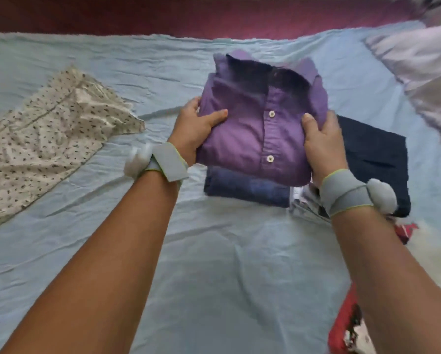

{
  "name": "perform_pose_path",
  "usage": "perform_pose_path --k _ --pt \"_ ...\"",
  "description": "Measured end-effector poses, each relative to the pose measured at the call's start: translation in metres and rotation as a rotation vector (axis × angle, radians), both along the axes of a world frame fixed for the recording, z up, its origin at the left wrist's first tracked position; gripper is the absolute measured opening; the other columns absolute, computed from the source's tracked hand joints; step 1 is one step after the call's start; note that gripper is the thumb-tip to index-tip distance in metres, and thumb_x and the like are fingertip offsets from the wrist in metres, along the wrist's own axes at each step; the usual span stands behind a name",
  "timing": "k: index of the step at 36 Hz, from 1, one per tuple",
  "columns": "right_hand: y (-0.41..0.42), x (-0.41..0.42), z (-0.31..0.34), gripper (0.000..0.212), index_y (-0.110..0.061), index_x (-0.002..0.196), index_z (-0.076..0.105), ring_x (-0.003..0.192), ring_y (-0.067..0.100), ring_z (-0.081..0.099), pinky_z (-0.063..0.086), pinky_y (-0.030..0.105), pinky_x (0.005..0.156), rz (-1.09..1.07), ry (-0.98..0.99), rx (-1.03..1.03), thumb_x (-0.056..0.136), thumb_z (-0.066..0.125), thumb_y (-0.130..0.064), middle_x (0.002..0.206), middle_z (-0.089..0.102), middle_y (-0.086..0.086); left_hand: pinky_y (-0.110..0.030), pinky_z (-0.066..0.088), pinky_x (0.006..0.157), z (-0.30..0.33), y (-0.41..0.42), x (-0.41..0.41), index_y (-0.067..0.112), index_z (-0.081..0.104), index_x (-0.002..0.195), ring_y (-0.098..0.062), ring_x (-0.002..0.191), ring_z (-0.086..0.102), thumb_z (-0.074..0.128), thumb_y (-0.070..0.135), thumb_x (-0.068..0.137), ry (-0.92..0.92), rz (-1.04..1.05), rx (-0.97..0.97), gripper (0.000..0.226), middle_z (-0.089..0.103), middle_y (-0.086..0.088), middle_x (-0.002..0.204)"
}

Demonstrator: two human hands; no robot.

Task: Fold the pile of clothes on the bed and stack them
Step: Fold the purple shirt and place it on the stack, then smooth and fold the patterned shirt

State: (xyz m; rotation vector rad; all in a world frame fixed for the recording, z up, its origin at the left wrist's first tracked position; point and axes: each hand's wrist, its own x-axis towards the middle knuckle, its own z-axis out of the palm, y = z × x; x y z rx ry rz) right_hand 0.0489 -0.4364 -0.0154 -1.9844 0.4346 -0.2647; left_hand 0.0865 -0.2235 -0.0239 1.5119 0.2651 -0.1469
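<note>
Both hands, left (196,129) and right (322,141), grasp a folded purple shirt (260,129) by its side edges above stacked clothes (247,187) mid-bed (214,264); a spotted garment (48,139) lies at the bed's left edge.

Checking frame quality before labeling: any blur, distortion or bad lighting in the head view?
Head view: soft overall, with blur strongest at the right edge, where the pale bedding smears. Wide-angle bending shows in the curved bed edge along the top. Lighting is even and diffuse, no glare. The purple shirt is darkest inside its collar. Left hand and right hand are readable.
</note>
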Motion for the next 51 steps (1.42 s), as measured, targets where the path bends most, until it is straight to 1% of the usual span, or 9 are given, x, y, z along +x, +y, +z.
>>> perform_pose_path --k 4,7,12,19,23,28,33,39,51 --pt "-0.014 0.003 -0.074 0.052 -0.008 0.140 0.030 0.127 0.039 0.045 0.034 0.038 0.101 0.071 0.438 -0.186 0.099 0.045 -0.036 0.139 0.047 0.020 -0.037 0.055 0.090 -0.096 -0.016 0.007 0.007 0.066 0.115 -0.021 0.097 0.068 0.084 0.049 0.047 0.270 -0.053 0.215 0.082 0.071 -0.006 0.109" --pt "-0.014 -0.008 -0.123 0.063 -0.012 0.152 0.012 0.137 0.039 0.031 0.027 0.043 0.111 0.172 0.615 -0.305 0.099 0.045 -0.020 0.148 0.029 0.028 -0.033 0.049 0.097 -0.143 -0.020 -0.009 0.007 0.059 0.122 -0.018 0.102 0.062 0.088 0.032 0.065 0.364 -0.089 0.351 0.068 0.065 -0.001 0.112" --pt "-0.008 -0.014 -0.141 0.060 -0.016 0.151 0.019 0.125 0.042 0.038 0.028 0.042 0.107 0.121 0.471 -0.393 0.096 0.041 -0.006 0.140 0.027 0.028 -0.033 0.044 0.101 -0.148 -0.026 -0.011 0.009 0.047 0.132 -0.026 0.116 0.057 0.082 0.030 0.074 0.300 -0.047 0.456 0.070 0.059 -0.009 0.128" --pt "0.043 -0.043 -0.121 0.055 -0.015 0.143 0.039 0.142 0.038 0.013 0.011 0.044 0.116 0.127 0.252 -0.600 0.090 0.051 -0.010 0.154 0.014 0.021 -0.036 0.043 0.102 -0.134 -0.004 -0.025 0.012 0.040 0.139 -0.027 0.116 0.056 0.069 0.040 0.086 0.212 -0.018 0.493 0.067 0.059 -0.011 0.125" --pt "0.092 -0.069 -0.104 0.048 -0.013 0.137 0.047 0.141 0.040 0.015 0.006 0.034 0.114 0.234 0.099 -0.489 0.090 0.054 -0.009 0.151 0.017 0.023 -0.025 0.038 0.097 -0.116 0.022 -0.044 0.013 0.041 0.140 -0.023 0.121 0.050 0.066 0.035 0.089 0.125 -0.003 0.524 0.061 0.051 -0.011 0.133" --pt "0.160 -0.095 -0.079 0.041 -0.013 0.130 0.054 0.127 0.036 0.031 0.015 0.023 0.104 0.268 0.011 -0.359 0.089 0.056 -0.008 0.142 0.033 0.020 -0.031 0.041 0.103 -0.095 0.077 -0.077 0.017 0.048 0.136 -0.020 0.124 0.048 0.064 0.034 0.091 0.088 -0.002 0.514 0.050 0.048 -0.007 0.136" --pt "0.255 -0.127 -0.074 0.036 -0.018 0.126 0.055 0.115 0.020 0.035 0.037 0.044 0.104 0.388 -0.004 -0.181 0.090 0.055 -0.015 0.130 0.040 0.012 -0.031 0.046 0.097 -0.086 0.173 -0.129 0.022 0.051 0.131 -0.018 0.117 0.054 0.062 0.033 0.092 0.110 0.097 0.524 0.042 0.047 -0.005 0.136" --pt "0.392 -0.157 -0.091 0.035 -0.014 0.124 0.058 0.120 0.033 0.037 0.013 0.013 0.089 0.574 0.093 -0.194 0.089 0.060 -0.013 0.131 0.040 0.018 -0.030 0.045 0.095 -0.085 0.322 -0.188 0.023 0.048 0.134 -0.019 0.116 0.054 0.059 0.033 0.095 0.233 0.220 0.570 0.042 0.042 -0.004 0.142" --pt "0.599 -0.157 -0.149 0.060 -0.034 0.141 0.040 0.127 0.031 0.036 0.033 0.040 0.111 0.628 0.430 0.158 0.088 0.060 -0.016 0.134 0.030 0.012 -0.041 0.030 0.113 -0.120 0.537 -0.235 0.015 0.045 0.136 -0.032 0.134 0.032 0.070 0.024 0.083 0.292 0.396 0.841 0.059 0.034 -0.015 0.142"
